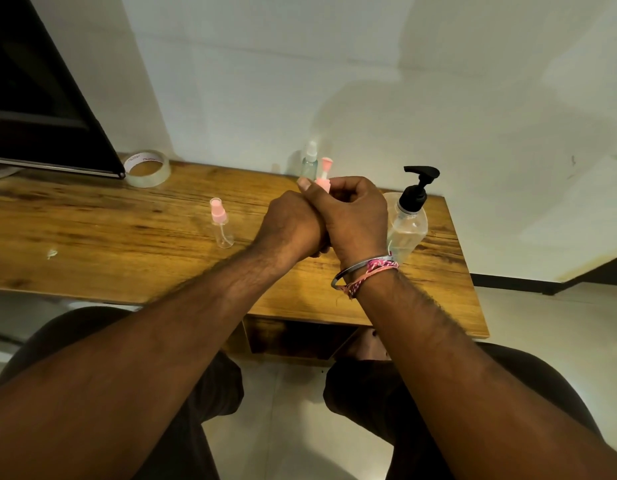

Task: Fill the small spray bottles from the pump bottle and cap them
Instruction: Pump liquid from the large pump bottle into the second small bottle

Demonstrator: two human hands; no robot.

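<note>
A wooden desk (92, 237) runs along the white wall, and a dark monitor (40, 98) stands over its far left corner. The person sits at the desk's right half with both forearms stretched out over the near edge. Their left hand (289, 226) and right hand (355, 220) are pressed together above the desk, both curled closed around a small spray bottle whose body is hidden inside the fingers; only its pink spray head (323, 174) sticks up between the thumbs. The right wrist carries a metal bangle (355, 270) and pink threads (373, 268). Just right of the hands, near the far right corner, stands the clear pump bottle (405, 226) with a black pump top, partly full of clear liquid; I see no label on it. A roll of clear tape (147, 168) lies by the far edge beside the monitor, with pale print on its core too faint to read. A pink-capped small bottle (221, 223) stands mid-desk, left of the hands. A white-capped small bottle (309, 164) stands at the far edge, just behind the hands
</note>
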